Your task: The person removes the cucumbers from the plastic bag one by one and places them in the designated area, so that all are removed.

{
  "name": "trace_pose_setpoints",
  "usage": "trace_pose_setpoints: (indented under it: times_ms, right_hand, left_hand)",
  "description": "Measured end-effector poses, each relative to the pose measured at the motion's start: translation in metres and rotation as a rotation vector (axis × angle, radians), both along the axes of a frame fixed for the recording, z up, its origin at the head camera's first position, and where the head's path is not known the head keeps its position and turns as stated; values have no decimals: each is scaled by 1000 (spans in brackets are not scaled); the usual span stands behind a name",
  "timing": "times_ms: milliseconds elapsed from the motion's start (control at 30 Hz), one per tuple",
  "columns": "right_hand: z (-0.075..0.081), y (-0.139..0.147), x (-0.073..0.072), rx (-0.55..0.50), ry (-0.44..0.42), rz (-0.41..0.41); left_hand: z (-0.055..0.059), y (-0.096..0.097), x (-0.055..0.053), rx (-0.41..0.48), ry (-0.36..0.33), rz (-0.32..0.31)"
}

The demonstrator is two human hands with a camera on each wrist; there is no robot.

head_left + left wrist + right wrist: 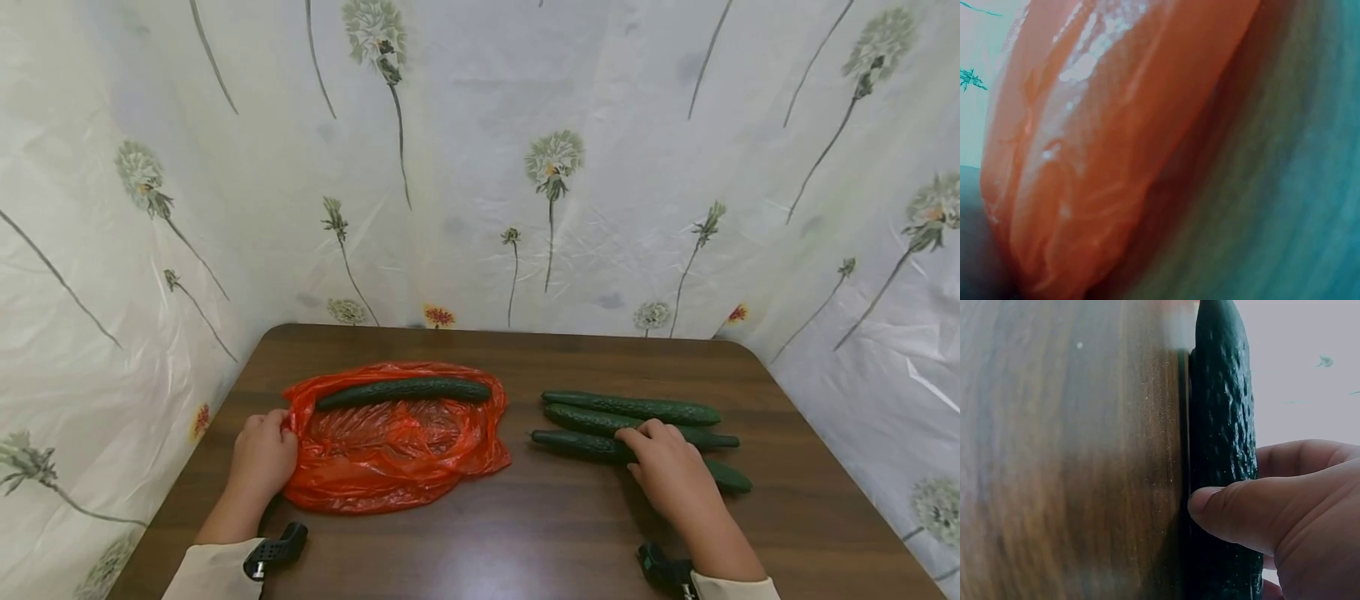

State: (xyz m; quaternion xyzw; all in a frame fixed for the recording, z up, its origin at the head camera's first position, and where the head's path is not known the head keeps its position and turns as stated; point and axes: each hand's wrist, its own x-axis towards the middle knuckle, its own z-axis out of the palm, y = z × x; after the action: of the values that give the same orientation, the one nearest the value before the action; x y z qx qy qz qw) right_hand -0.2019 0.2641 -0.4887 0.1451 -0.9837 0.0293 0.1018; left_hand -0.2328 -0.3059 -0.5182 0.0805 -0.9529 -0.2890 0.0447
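A red plastic bag (360, 487) lies spread with its mouth gaping, and a dark green cucumber (408, 389) rests in it along the far side. At the bag's left edge my left hand (264, 454) grips the thin plastic, which fills much of the left wrist view. My right hand (670, 467) holds the nearest of three cucumbers, a long bumpy one (581, 445), around its middle. In the right wrist view the thumb (1229, 509) presses that cucumber's near side, with fingers on the far side. Just beyond it lie a middle cucumber (581, 418) and a farther cucumber (637, 407).
Everything stands on a brown wooden table (465, 550) with rounded far corners. A pale sheet (465, 167) printed with dandelions hangs behind the table and along both sides. Each wrist wears a small black camera, one at the left cuff (277, 550).
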Motion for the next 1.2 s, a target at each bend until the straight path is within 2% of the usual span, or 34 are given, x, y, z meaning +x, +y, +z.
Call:
trace_pose_setpoints:
  times_ms: [133, 367, 567, 867, 1200]
  right_hand:
    - [0, 1, 0, -7, 4, -1]
    - [-2, 5, -1, 5, 21, -9]
    - [-3, 5, -3, -12, 46, -2]
    - [-3, 2, -4, -35, 2, -33]
    - [-3, 0, -2, -68, -21, -57]
  left_hand:
    - [1, 0, -1, 2, -6, 0]
    - [-2, 2, -1, -9, 29, -13]
    - [1, 1, -3, -16, 30, -9]
    - [-1, -1, -2, -20, 5, -5]
    - [-1, 1, 2, -24, 38, -6]
